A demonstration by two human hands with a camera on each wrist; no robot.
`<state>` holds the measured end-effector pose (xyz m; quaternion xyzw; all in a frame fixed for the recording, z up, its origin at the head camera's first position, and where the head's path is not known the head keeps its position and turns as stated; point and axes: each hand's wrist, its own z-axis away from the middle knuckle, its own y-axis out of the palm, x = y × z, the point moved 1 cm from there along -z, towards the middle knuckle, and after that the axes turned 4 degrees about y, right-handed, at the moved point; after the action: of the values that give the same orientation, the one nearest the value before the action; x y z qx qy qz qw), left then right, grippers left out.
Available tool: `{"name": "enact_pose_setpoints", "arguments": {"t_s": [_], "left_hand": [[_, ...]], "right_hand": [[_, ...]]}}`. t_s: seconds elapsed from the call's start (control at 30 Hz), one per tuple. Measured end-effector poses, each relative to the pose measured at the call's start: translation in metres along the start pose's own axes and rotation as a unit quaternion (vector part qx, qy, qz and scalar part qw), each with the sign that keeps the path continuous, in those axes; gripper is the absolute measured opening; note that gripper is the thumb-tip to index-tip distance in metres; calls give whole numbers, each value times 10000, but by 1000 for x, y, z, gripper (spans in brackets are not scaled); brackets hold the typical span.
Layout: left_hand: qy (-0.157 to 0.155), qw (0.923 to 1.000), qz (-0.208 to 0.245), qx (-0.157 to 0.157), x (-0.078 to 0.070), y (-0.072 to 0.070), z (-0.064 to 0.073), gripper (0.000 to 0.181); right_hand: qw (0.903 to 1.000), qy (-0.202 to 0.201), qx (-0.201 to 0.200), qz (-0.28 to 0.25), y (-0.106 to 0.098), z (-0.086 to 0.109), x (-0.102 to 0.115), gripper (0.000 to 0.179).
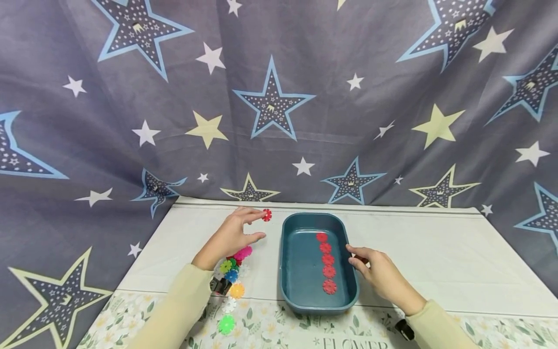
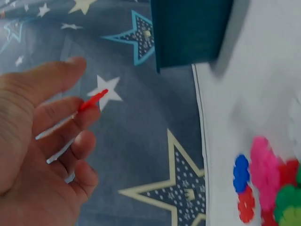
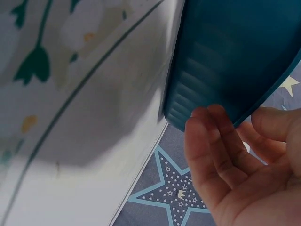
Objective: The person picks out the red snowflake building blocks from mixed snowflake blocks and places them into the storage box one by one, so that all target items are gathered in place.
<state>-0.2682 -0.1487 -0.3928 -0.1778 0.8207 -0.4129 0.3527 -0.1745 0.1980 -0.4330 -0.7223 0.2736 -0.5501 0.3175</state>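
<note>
My left hand [image 1: 233, 235] is raised above the table, left of the tray's far end. It holds a red interlocking disc [image 1: 267, 215] with notched edges at its fingertips. The left wrist view shows this red disc [image 2: 94, 100] edge-on between two fingers, the thumb apart from it. My right hand [image 1: 383, 276] grips the right rim of a dark teal plastic tray [image 1: 298, 276], thumb at the rim and fingers against the outer wall. Inside the tray, several red discs [image 1: 328, 260] lie in a lengthwise row along its right half.
Beside my left forearm is a loose heap of coloured discs [image 1: 232, 275], partly hidden by the wrist. An orange disc [image 1: 237, 291], a white disc [image 1: 228, 305] and a green disc [image 1: 226, 325] lie nearer. A star-patterned curtain [image 1: 270, 160] hangs behind the table [image 1: 418, 242].
</note>
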Motion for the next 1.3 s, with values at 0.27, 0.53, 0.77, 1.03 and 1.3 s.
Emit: {"name": "enact_pose_setpoints", "arguments": {"t_s": [0.27, 0.53, 0.77, 1.03, 1.3], "left_hand": [[395, 9972, 4, 635, -24, 16, -12, 50], [649, 9907, -183, 1181, -40, 35, -22, 49], [1136, 9802, -700, 1463, -45, 54, -28, 43], [1441, 9504, -1879, 2017, -62, 81, -41, 27], [835, 9335, -2343, 2583, -68, 95, -52, 10]], "right_hand": [[10000, -58, -49, 3, 1, -1, -1, 35], [10000, -11, -2, -20, 3, -1, -3, 35], [10000, -6, 10, -36, 1, -1, -3, 35], [10000, -27, -23, -7, 1, -1, -3, 35], [10000, -70, -46, 1, 0, 0, -3, 35]]}}
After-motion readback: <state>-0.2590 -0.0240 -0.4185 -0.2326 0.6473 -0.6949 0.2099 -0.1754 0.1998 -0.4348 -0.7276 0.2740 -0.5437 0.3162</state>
